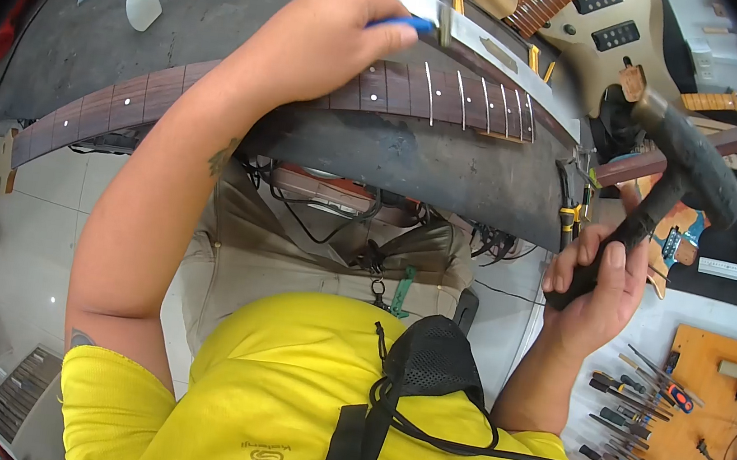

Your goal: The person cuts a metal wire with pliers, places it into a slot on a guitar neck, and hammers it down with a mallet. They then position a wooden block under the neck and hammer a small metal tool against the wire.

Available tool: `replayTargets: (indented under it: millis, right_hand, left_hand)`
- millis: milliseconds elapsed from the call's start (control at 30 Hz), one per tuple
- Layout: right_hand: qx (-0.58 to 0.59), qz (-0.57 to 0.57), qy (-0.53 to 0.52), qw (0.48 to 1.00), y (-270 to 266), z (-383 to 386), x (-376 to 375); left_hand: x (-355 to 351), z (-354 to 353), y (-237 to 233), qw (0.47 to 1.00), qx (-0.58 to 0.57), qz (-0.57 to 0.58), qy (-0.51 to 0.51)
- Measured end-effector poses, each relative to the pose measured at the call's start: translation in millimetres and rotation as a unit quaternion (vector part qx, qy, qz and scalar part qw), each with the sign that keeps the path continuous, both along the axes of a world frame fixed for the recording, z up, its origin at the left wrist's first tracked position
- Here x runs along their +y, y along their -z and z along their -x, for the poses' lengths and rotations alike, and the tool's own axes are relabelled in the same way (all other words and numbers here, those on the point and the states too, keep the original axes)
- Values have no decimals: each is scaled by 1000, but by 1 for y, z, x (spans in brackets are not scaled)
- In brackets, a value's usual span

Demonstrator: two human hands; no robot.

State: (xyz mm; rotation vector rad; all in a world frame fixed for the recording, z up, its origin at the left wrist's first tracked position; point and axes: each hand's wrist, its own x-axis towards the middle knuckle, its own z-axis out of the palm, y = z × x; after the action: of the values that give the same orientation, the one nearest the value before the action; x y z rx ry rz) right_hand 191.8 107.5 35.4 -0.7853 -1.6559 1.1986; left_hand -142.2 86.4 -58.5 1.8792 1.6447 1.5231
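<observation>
My right hand (pixel 599 279) is wrapped round the black handle of a hammer (pixel 664 186), its dark head raised to the right of the bench. My left hand (pixel 340 40) reaches over a guitar neck (pixel 213 76) and closes on a small blue-handled tool (pixel 401 23), whose kind I cannot make out. The neck lies across the bench, with a dark fretboard and white dot inlays. Bright fret wires (pixel 461 100) show towards its right end; bare slots show further left. My left forearm hides part of the neck.
A long metal straightedge-like bar (pixel 497 58) lies behind the neck. A white squeeze bottle (pixel 142 4) stands at the back left. An electric guitar (pixel 626 41) lies at the back right. Pliers (pixel 569 203) hang at the bench edge, and several hand tools (pixel 641 388) line an orange board.
</observation>
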Motion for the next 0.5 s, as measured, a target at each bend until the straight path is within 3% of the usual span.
replayTargets:
  millis: [67,133,200,267,333,367,400,500]
  right_hand:
    - [24,7,7,1000,7,1,0]
    - [133,97,-30,986,15,-4,4]
    - [138,110,-38,984,19,-1,8]
    - [176,162,90,967,15,17,7]
    - [163,198,46,965,12,-1,17]
    - [178,235,-37,955,16,-15,26]
    - [191,273,-118,936,18,-21,31]
    - [119,267,-84,953,19,-2,26]
  left_hand:
    - [-1,4,-5,994,-50,54,-78]
    - [-4,1,-13,994,-44,37,-96]
    - [-13,2,-30,990,-45,99,-88]
    - [-33,1,-44,993,-59,65,-73]
    - [-33,4,-33,978,-65,74,-182]
    - [-38,5,-26,979,-34,-5,-199]
    - [-45,1,-25,978,-43,-3,-203]
    - [-58,-10,-38,975,10,58,-214]
